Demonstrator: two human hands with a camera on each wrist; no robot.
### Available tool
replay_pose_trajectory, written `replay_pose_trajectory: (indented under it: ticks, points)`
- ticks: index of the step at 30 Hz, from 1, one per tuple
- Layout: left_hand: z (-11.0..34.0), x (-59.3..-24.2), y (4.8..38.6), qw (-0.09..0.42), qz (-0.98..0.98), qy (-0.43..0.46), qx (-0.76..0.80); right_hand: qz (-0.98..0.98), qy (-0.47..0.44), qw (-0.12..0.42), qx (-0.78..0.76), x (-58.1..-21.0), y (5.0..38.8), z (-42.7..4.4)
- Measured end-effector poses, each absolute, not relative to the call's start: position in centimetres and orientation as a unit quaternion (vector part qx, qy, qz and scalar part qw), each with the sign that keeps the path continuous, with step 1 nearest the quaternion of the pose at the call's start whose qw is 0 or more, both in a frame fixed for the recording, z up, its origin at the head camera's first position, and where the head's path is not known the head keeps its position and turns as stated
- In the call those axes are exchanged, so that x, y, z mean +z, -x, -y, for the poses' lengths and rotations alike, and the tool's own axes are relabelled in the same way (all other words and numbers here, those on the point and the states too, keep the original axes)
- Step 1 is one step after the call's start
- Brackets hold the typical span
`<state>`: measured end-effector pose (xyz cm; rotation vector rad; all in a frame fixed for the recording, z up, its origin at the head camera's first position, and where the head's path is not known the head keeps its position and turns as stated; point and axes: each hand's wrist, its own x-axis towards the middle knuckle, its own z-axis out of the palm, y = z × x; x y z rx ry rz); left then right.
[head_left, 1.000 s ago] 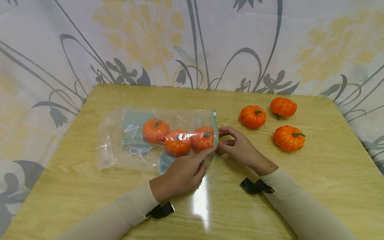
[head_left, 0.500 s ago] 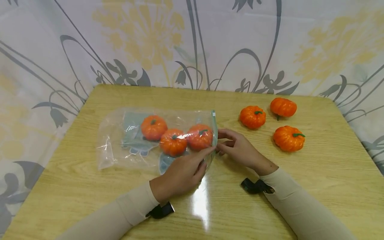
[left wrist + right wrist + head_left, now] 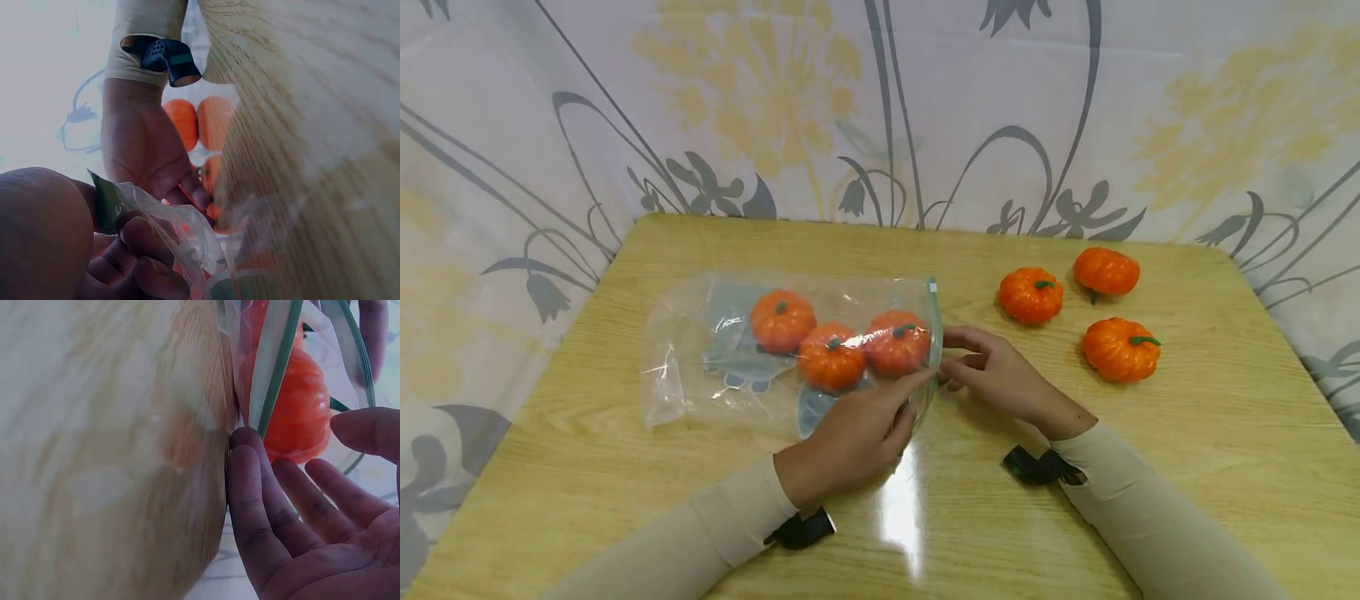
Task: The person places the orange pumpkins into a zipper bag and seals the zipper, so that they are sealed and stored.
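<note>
A clear plastic zip bag [image 3: 681, 333] with a green rim lies flat, its mouth toward the right. Inside are three small orange pumpkins: one farther left [image 3: 782, 322], one in the middle [image 3: 831, 357] and one just inside the mouth [image 3: 898, 344]. My left hand [image 3: 853, 437] pinches the near side of the bag's rim between thumb and fingers; the left wrist view shows the green strip [image 3: 107, 203] there. At the mouth, my right hand [image 3: 1000, 379] has loosely bent fingers by the rim, holding nothing. In the right wrist view, its fingertips [image 3: 245, 456] are close to the nearest pumpkin [image 3: 301, 409].
Three more orange pumpkins sit on the wooden table [image 3: 1000, 517] to the right: a left one [image 3: 1031, 296], a back one [image 3: 1107, 271] and a front one [image 3: 1120, 350]. A patterned cloth [image 3: 955, 100] hangs behind the table.
The pumpkins in the bag have shifted a little to the left, deeper inside, mostly in the first half second. Both hands have stayed nearly in place.
</note>
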<state>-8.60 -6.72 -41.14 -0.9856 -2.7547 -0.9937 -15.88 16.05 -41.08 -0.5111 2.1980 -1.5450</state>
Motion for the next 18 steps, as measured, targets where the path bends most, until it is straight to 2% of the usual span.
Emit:
replay_pose_trajectory:
  ticks: [5, 18]
  points:
    - [6.7, -41.2, 8.6, 0.038, 0.891, 0.320, -0.320, -0.823, 0.171, 0.160, -0.517, -40.7, 15.9, -16.3]
    - [6.7, -41.4, 8.4, 0.032, 0.891, 0.319, -0.321, -0.881, 0.207, -0.066, -0.421, -40.0, 15.9, -17.2]
